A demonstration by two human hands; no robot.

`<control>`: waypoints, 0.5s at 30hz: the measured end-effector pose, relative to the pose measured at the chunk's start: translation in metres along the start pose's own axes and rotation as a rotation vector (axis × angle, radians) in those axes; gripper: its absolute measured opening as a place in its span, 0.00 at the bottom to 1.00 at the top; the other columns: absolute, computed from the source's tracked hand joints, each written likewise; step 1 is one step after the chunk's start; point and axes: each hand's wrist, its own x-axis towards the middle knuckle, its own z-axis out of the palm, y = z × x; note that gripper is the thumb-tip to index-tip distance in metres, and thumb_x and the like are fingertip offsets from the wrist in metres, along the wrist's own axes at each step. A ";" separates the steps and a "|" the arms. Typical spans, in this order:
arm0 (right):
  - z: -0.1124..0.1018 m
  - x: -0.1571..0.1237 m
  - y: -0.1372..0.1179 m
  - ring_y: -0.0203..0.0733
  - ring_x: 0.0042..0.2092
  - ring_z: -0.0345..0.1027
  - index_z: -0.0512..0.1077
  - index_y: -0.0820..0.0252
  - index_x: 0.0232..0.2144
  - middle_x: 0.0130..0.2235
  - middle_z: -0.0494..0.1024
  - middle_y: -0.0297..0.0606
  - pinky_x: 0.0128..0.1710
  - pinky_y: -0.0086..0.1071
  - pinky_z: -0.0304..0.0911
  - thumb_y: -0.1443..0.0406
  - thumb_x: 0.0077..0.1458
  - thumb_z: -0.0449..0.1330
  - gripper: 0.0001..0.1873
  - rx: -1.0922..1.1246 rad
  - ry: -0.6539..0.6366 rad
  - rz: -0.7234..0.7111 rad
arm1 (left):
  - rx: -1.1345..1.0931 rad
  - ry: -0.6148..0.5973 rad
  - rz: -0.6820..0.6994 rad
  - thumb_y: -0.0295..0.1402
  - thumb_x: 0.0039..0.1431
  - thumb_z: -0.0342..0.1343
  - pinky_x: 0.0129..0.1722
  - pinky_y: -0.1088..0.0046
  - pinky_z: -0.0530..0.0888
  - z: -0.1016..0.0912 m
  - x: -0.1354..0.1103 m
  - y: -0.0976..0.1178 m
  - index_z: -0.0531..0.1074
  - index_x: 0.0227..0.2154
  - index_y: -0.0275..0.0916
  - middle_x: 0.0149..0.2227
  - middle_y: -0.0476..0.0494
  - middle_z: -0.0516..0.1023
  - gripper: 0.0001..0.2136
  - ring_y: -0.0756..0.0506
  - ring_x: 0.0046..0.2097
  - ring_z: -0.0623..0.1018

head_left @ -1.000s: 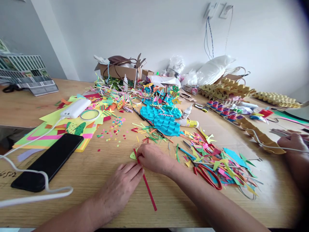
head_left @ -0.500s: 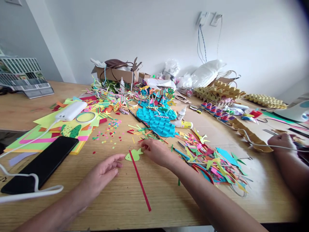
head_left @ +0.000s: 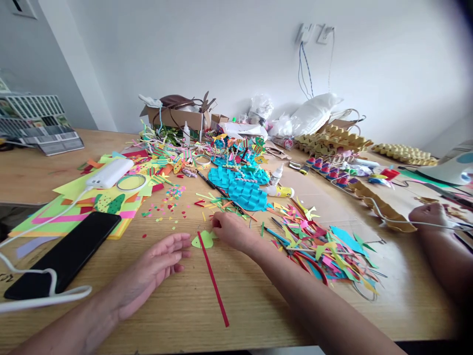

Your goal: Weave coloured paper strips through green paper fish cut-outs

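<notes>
A light green paper fish [head_left: 205, 240] lies on the wooden table in front of me. Across its head end runs a long, narrow red paper strip [head_left: 215, 283], slanting down toward the table's front edge. My left hand [head_left: 166, 256] is open just left of the fish, fingers apart and holding nothing. At the fish's tail, my right hand [head_left: 231, 230] is closed, its fingers curled together and covering part of the tail. Whatever may be between those fingertips is hidden.
Left are a black phone [head_left: 66, 254], coloured paper sheets [head_left: 40, 217] and a white power bank [head_left: 111, 173]. Ahead stands a blue paper craft [head_left: 247, 193] beside a glue stick [head_left: 283, 191]. Paper scraps [head_left: 325, 246] and scissors [head_left: 314, 268] lie right, near another person's hand [head_left: 428, 214].
My right hand has come slightly left, over the fish's tail. The fingers of my left hand have spread and straightened. Fish and red strip lie as before.
</notes>
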 end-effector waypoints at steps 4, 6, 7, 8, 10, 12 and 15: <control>-0.001 -0.001 -0.001 0.34 0.30 0.62 0.70 0.61 0.28 0.29 0.74 0.35 0.24 0.24 0.49 0.74 0.42 0.52 0.11 0.048 0.005 0.009 | 0.016 -0.006 0.014 0.33 0.55 0.53 0.45 0.69 0.64 -0.001 0.004 0.001 0.65 0.47 0.41 0.52 0.41 0.68 0.16 0.42 0.54 0.66; -0.001 -0.002 -0.001 0.34 0.29 0.62 0.70 0.62 0.28 0.29 0.73 0.35 0.24 0.24 0.49 0.75 0.42 0.52 0.11 0.072 0.005 0.015 | 0.038 -0.012 0.037 0.34 0.55 0.53 0.45 0.69 0.64 -0.002 0.006 0.002 0.66 0.46 0.40 0.51 0.41 0.69 0.15 0.42 0.54 0.65; -0.001 -0.002 -0.001 0.33 0.29 0.62 0.70 0.62 0.28 0.29 0.73 0.35 0.24 0.23 0.50 0.75 0.42 0.52 0.11 0.084 0.005 0.018 | 0.054 -0.012 0.051 0.34 0.55 0.53 0.45 0.69 0.64 -0.002 0.007 0.002 0.67 0.46 0.40 0.51 0.41 0.69 0.15 0.42 0.54 0.65; -0.002 -0.003 -0.001 0.33 0.29 0.62 0.70 0.62 0.28 0.28 0.73 0.35 0.24 0.23 0.50 0.75 0.42 0.52 0.11 0.096 0.004 0.021 | 0.077 -0.005 0.063 0.34 0.55 0.53 0.45 0.69 0.64 -0.002 0.009 0.003 0.67 0.45 0.40 0.51 0.42 0.69 0.14 0.42 0.54 0.66; -0.002 -0.004 -0.001 0.33 0.29 0.62 0.70 0.62 0.28 0.28 0.73 0.34 0.24 0.23 0.51 0.75 0.42 0.52 0.10 0.116 0.002 0.024 | 0.137 0.023 0.086 0.35 0.55 0.52 0.45 0.69 0.64 -0.003 0.012 0.004 0.67 0.44 0.40 0.51 0.42 0.69 0.14 0.43 0.53 0.67; -0.002 -0.004 -0.001 0.32 0.29 0.62 0.70 0.62 0.28 0.28 0.73 0.34 0.24 0.22 0.51 0.75 0.43 0.53 0.09 0.130 0.003 0.023 | 0.204 0.053 0.105 0.35 0.54 0.53 0.43 0.69 0.65 -0.004 0.015 0.006 0.67 0.44 0.40 0.50 0.41 0.70 0.14 0.42 0.51 0.69; 0.000 -0.005 0.002 0.32 0.29 0.62 0.70 0.62 0.27 0.27 0.73 0.33 0.24 0.23 0.51 0.74 0.43 0.53 0.09 0.143 0.003 0.020 | 0.292 0.090 0.126 0.35 0.50 0.55 0.40 0.68 0.66 -0.003 0.020 0.010 0.67 0.42 0.38 0.47 0.39 0.72 0.15 0.42 0.44 0.73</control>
